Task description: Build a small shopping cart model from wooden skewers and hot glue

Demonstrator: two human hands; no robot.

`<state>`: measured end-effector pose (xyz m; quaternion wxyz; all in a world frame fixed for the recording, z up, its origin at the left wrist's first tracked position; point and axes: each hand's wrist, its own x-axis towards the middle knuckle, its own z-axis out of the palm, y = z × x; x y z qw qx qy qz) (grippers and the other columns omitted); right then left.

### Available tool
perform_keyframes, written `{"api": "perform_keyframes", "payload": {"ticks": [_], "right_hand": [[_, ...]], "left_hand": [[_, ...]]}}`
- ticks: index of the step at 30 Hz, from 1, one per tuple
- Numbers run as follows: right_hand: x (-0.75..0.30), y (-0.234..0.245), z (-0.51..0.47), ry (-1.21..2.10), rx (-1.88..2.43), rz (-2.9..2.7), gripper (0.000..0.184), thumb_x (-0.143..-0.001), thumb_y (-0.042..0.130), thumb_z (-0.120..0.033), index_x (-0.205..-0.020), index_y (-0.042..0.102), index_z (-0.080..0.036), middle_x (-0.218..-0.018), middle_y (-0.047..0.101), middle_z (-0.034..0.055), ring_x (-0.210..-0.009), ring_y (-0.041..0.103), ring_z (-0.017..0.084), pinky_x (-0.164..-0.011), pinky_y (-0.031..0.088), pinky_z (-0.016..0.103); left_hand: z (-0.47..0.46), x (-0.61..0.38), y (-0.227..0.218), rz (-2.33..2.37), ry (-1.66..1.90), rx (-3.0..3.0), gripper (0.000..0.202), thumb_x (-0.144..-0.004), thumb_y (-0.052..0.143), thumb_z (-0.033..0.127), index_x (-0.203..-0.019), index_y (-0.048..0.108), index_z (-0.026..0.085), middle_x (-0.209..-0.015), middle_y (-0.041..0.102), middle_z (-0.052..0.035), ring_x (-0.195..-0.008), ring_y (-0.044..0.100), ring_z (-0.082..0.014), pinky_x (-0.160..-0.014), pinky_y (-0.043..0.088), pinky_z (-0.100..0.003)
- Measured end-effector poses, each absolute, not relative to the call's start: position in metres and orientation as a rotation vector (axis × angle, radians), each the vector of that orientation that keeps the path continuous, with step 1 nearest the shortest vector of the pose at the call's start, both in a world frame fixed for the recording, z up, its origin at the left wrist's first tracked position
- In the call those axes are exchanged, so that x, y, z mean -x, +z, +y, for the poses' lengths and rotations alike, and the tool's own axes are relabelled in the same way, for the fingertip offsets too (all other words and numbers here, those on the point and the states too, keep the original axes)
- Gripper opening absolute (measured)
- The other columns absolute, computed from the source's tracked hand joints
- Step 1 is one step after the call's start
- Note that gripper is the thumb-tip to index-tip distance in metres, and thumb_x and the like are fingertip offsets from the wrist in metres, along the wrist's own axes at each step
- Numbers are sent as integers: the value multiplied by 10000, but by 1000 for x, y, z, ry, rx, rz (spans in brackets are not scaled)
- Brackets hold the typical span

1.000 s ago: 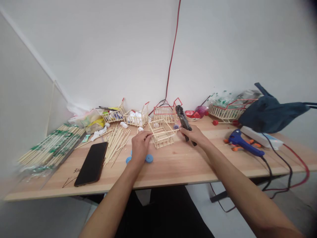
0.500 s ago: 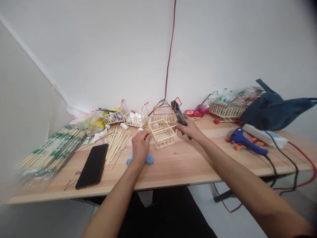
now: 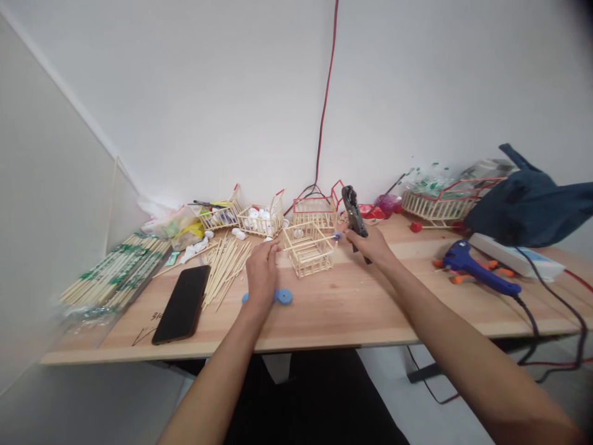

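Note:
A small open crate (image 3: pixel 309 248) built of wooden sticks sits on the wooden table (image 3: pixel 352 309). My left hand (image 3: pixel 260 272) rests flat on the table just left of the crate, fingers stretched toward it and holding nothing. Two blue discs (image 3: pixel 283 296) lie beside and partly under that hand. My right hand (image 3: pixel 370 244) is closed round the handles of dark pliers (image 3: pixel 352 210), jaws pointing up, just right of the crate. A small purple piece (image 3: pixel 337 235) sits at the crate's right corner by my fingertips.
A black phone (image 3: pixel 182 303) and loose sticks (image 3: pixel 225 266) lie at the left, with bundled sticks (image 3: pixel 113 277) further left. More stick crates (image 3: pixel 259 221) line the wall. A blue glue gun (image 3: pixel 477 274), a power strip and a dark bag (image 3: pixel 528 204) are at the right.
My left hand has slid back from the crate's corner and flattened on the table. My right hand with the pliers has stayed beside the crate; the view has shifted slightly.

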<state>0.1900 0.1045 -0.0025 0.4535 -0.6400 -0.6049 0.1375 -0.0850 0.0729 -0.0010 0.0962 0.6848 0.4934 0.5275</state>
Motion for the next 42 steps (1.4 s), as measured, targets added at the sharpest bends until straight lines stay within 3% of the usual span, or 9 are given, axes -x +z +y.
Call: {"api": "perform_keyframes", "payload": {"ticks": [9,22,26,34,42], "right_hand": [[-200,-5,103,214,1655,-1450,267,-773,528,-397,-834,664,-176,-695,672,54,-707,626,237,-651,453,315],[-215,3,92,21,1800,-1560,301,-818,526,-383,-981,672,-178,-849,705,87,-787,618,243,-668,406,299],[-219,9,76,-84,1851,-1700,374,-814,571,-448,-1069,652,-186,-949,699,103,-843,613,250,-716,409,310],[-218,-2,39,-209,2341,-1743,587,-800,555,-629,-1141,634,-158,-1045,645,179,-966,590,328,-800,399,388],[-229,-13,35,-256,2325,-1818,781,-773,477,-758,-1237,589,-140,-1141,593,205,-1026,564,376,-848,402,448]], "left_hand": [[68,91,0,1492,1546,-2010,220,-902,486,216,-969,690,166,-962,728,-60,-931,652,-207,-855,467,-324],[67,94,0,1440,1556,-2141,206,-907,499,229,-952,694,180,-960,716,-61,-933,637,-211,-849,472,-339],[69,93,-1,1427,1542,-2207,211,-913,500,246,-958,695,178,-964,717,-68,-931,630,-220,-840,477,-355],[74,92,-5,1399,1499,-2278,211,-899,524,244,-1007,690,170,-998,710,-82,-939,624,-236,-832,487,-374],[72,89,-5,1417,1430,-2276,208,-896,530,241,-1033,670,173,-970,695,-78,-930,619,-230,-841,488,-365]]}}
